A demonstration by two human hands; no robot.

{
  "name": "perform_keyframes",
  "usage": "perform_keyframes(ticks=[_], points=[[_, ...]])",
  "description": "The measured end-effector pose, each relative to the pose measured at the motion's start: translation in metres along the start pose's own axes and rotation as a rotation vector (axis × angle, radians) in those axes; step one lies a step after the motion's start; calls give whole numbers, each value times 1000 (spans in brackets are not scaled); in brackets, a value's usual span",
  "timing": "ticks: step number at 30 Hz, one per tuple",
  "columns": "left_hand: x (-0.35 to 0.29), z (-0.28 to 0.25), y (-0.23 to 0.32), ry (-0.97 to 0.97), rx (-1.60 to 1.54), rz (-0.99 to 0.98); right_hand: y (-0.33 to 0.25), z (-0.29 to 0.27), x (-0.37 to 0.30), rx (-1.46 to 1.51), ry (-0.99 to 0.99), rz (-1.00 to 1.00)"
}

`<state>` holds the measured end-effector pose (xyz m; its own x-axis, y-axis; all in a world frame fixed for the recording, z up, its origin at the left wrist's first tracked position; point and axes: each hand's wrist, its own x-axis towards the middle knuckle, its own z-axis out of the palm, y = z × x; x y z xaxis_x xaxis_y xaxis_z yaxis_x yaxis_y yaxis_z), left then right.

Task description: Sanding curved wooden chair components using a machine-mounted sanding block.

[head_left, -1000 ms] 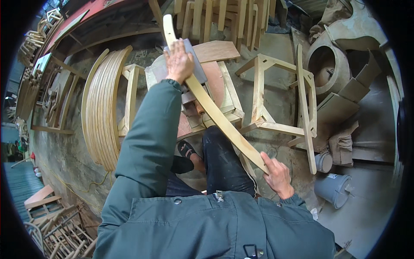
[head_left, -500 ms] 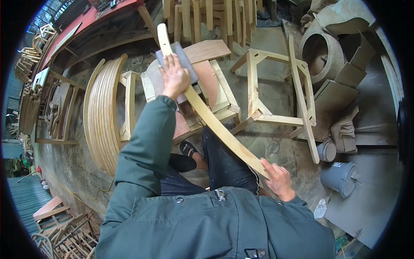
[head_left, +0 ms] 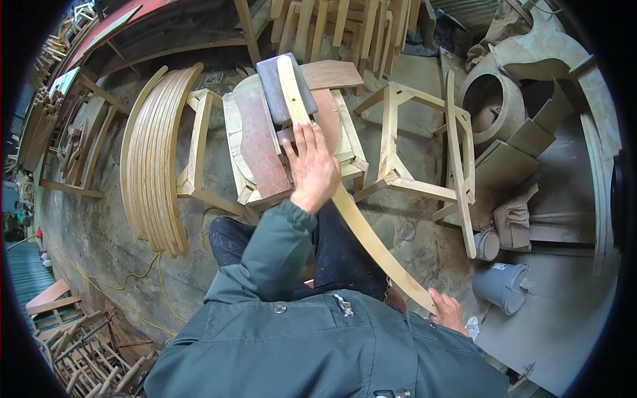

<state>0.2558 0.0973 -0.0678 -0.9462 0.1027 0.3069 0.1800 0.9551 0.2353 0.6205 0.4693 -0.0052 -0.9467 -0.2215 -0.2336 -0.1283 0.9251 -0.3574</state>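
A long, curved, pale wooden slat point(head_left: 371, 239) runs from the far middle down to my right side. My left hand point(head_left: 313, 169) lies on its upper part, fingers stretched out and spread over the wood. The lower end is gripped by my right hand point(head_left: 449, 312), its fingers partly hidden. Under the slat's far end sits a grey rectangular block with a flat face point(head_left: 267, 83), mounted on a low wooden stand point(head_left: 262, 162) with reddish boards. Whether the slat touches that face along its length I cannot tell.
Stacked curved slats point(head_left: 156, 159) rest on a wooden frame at the left. To the right, another slat point(head_left: 458, 166) leans across an open wooden frame point(head_left: 391, 132). Farther right are a round drum-like housing point(head_left: 484, 99) and a grey bucket point(head_left: 499, 286). A yellow cord point(head_left: 142, 275) crosses the floor.
The slat has been drawn back toward me and to the right, its far end now over the grey block. My left hand has shifted down and right; my right hand has moved right and nearer.
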Motion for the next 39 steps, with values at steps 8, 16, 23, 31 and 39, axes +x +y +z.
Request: perform_keyframes(ticks=[8,16,23,31,39], points=[[157,34,-101,-17,30,-27,-30,-7,172,41,29,-48],[273,35,-165,-95,126,-89,-57,-9,294,111,161,-103],[241,43,-148,-64,60,-24,-67,-12,252,33,147,-61],[99,30,-58,-57,89,15,-30,10,104,39,67,-4],[-36,2,9,-5,-21,16,-12,19,-34,55,-8,45]])
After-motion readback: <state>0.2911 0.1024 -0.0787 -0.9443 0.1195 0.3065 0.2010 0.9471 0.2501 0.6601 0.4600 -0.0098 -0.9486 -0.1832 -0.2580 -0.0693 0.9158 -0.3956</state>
